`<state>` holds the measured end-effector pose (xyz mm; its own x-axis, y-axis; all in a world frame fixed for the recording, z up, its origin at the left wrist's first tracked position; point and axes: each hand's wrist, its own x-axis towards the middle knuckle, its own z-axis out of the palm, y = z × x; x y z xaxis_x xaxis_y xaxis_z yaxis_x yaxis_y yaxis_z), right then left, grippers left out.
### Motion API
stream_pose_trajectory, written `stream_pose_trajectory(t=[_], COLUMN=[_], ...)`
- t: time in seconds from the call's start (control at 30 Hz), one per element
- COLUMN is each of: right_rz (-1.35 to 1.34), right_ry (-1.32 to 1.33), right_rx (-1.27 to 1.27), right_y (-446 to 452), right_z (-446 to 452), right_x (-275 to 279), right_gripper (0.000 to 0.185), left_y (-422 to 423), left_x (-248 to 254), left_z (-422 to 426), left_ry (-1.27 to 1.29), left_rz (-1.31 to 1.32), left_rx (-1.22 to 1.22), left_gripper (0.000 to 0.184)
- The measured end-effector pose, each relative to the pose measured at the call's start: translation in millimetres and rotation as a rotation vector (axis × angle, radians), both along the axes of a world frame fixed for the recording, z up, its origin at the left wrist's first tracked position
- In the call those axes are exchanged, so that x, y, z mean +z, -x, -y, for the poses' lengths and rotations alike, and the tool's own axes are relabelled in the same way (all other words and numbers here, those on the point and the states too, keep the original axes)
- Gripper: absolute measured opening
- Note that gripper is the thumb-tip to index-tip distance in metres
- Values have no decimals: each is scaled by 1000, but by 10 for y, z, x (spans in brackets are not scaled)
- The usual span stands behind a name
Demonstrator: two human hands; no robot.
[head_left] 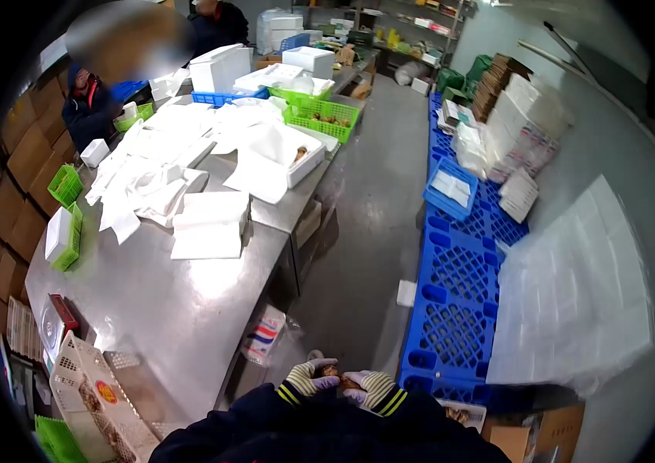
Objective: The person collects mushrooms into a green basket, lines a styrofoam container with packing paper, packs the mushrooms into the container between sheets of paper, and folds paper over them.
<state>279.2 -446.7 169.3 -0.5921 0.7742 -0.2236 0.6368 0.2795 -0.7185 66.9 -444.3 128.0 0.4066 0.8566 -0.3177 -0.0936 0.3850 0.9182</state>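
Note:
My left hand (313, 378) and my right hand (369, 387) are close together in front of my body, at the bottom middle of the head view. Both wear pale gloves, with striped cuffs and yellow bands at the wrists. Between the fingers are small brown mushroom-like pieces (330, 371), one at each hand. The fingers are closed round them, and their exact shape is partly hidden. Just below and right of my right hand, a white tray (475, 417) holds similar brown pieces, half covered by my sleeve.
A steel table (211, 289) on the left bears white sheets (208, 224), foam boxes and green baskets (333, 116). A perforated crate (84, 363) stands at its near corner. Blue pallets (455, 266) line the right wall. Two people (89, 108) are at the far left.

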Motion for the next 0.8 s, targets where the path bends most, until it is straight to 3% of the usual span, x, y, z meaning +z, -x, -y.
stream_pose_trajectory(t=[0.07, 0.17, 0.23, 0.27, 0.5, 0.57, 0.63, 0.73, 0.8], right_rz=[-19, 68, 41, 72, -120, -131, -135, -126, -130], right_ry=[-21, -138, -219, -187, -125, -70, -81, -201, -294], right_rx=[22, 52, 4, -6, -10, 48, 137, 253, 350], right_y=[15, -21, -72, -103, -293, -284, -241, -114, 135], right_z=[-500, -1293, -1761, -1997, -3591, -4117, -4728, -5678, -6374], right_x=[-240, -300, -136, -39, -212, -221, -153, 10, 119], right_gripper=[50, 50, 49, 50, 50, 50, 47, 46, 44], left_y=[38, -6, -86, -124, -229, -194, -178, -32, 78], left_x=[-159, 9, 92, 157, 258, 222, 104, -213, -167], left_z=[-456, -1297, -1827, -2059, -3544, -3895, -4300, -4753, -5085], left_ry=[19, 85, -46, 35, -136, 84, -125, -85, -9], left_rz=[63, 101, 41, 139, 70, 209, 151, 223, 97], left_rx=[22, -18, -44, -30, 15, 39, 198, 491, 946], left_gripper=[49, 51, 52, 53, 57, 60, 62, 57, 42])
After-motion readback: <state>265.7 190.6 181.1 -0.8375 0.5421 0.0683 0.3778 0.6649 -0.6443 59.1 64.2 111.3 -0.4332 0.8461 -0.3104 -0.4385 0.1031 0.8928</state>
